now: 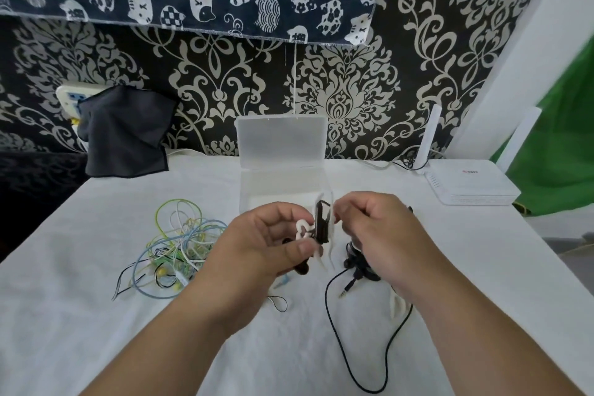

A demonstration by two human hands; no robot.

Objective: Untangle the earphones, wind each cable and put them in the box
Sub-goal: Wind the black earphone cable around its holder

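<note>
1. At the centre of the frame, the left hand pinches a wound black cable bundle between its thumb and curled fingers, above the worktop.
2. The right hand, fingers curled, pinches a white cable that loops around the bundle.
3. A tangle of earphones in green, blue and white lies on the worktop at centre left.
4. The clear plastic box stands open just behind the hands, with its lid upright.
5. A loose black cable with a jack plug lies below the right wrist.
6. A white router sits at right.
</note>
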